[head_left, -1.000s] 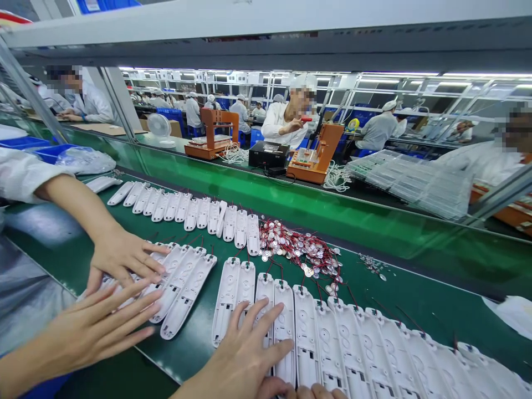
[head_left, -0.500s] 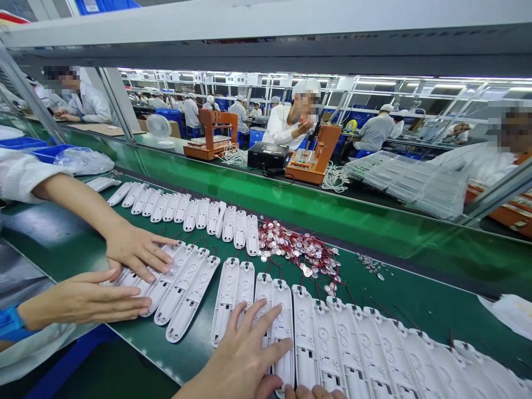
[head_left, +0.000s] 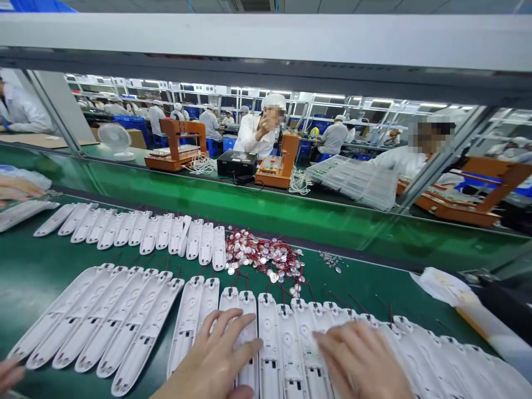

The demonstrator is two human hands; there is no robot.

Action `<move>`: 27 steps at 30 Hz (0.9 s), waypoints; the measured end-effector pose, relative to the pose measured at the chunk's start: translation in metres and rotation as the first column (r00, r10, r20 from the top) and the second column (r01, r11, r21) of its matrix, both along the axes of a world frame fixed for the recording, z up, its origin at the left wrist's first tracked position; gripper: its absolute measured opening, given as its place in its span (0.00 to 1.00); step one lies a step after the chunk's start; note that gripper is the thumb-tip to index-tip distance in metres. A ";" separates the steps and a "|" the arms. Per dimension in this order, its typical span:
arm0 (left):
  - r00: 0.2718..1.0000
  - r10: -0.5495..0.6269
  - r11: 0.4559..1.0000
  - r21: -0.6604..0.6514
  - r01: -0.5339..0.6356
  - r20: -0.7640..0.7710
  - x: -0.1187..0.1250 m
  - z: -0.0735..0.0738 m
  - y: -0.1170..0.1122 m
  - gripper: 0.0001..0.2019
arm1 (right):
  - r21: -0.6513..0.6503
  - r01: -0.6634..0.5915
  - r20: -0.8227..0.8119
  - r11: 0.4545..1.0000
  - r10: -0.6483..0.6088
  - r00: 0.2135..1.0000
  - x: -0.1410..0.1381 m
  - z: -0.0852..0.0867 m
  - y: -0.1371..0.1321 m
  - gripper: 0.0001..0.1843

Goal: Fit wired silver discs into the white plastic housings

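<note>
My left hand (head_left: 220, 352) rests with spread fingers on a pair of long white plastic housings (head_left: 240, 302) in the front row. To its right, my right hand (head_left: 363, 354), slightly blurred, is over more white housings (head_left: 305, 338), its fingers stretched out toward the left. Neither hand has a thing gripped. The housings lie side by side, insides up, with round marks, dark slots and thin red wires at their top ends. Further left, another group of housings (head_left: 103, 316) is fanned out on the green table (head_left: 25, 288).
Behind lie a second row of housings (head_left: 124, 227), a pile of small metal discs with red wires (head_left: 266, 252) and scattered tiny parts (head_left: 329, 259). A co-worker's hands (head_left: 19, 188) show at the left edge. A green barrier (head_left: 187, 194) and an overhead beam (head_left: 266, 41) run across.
The view has swung right. My right hand has come up over the housings. The co-worker's hands have left the left-hand group, which now lies pushed together, and moved to the left edge.
</note>
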State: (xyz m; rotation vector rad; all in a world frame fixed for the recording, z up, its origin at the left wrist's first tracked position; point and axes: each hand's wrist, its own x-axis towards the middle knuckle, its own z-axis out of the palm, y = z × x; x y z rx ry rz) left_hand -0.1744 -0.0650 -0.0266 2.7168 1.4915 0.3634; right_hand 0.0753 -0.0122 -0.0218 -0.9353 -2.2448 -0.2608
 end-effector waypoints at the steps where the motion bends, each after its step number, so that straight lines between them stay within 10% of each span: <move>1: 1.000 0.003 0.999 -0.039 -0.003 0.008 0.003 0.009 0.009 0.27 | -0.117 0.042 0.024 0.992 -0.039 0.999 0.015 0.006 0.018 0.13; 6: 1.000 0.013 0.975 -0.223 -0.008 0.022 0.052 0.043 0.089 0.10 | -0.391 0.389 0.346 0.834 -0.258 0.902 0.057 0.017 0.106 0.08; 13: 0.999 0.037 0.978 -0.205 -0.043 -0.031 0.144 0.013 0.209 0.10 | -0.388 0.497 0.443 0.776 -0.316 0.839 0.054 -0.002 0.148 0.02; 21: 1.000 -0.014 0.976 -0.217 0.013 -0.002 0.159 -0.005 0.230 0.05 | -0.395 0.477 0.504 0.785 -0.249 0.827 0.065 0.006 0.136 0.12; 27: 0.997 0.048 0.971 -0.236 -0.034 0.055 0.158 -0.007 0.221 0.06 | -0.513 0.508 0.362 0.692 -0.362 0.859 0.066 0.037 0.157 0.11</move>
